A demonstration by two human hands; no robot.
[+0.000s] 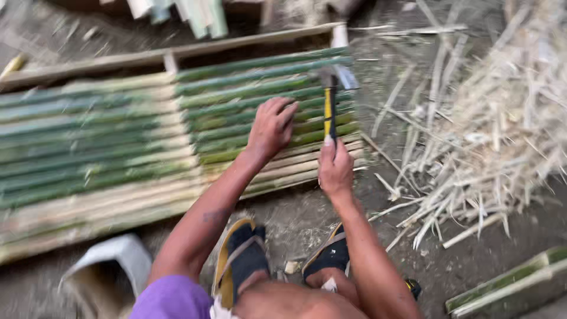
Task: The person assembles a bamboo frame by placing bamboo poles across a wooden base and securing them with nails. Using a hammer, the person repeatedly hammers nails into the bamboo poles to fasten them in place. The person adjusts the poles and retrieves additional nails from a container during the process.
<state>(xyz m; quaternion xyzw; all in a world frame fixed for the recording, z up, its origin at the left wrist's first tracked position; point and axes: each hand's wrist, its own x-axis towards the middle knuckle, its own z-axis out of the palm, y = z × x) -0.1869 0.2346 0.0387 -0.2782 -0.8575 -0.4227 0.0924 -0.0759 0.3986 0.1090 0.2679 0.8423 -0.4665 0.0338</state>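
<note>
Right hand [335, 168]: fingers clamped on a yellow-handled hammer [329, 100], head raised over the bamboo slat panel [118, 147] on the ground. Left hand [271, 127]: fingers together, pressed flat on the slats. Bamboo scraps [490, 136] right.

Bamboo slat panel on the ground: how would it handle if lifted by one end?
The panel would probably flex some: thin split slats on few cross battens. Likely light for its size. Flat, so unlikely to roll. The left hand presses on it; the right hand holds a hammer.
</note>
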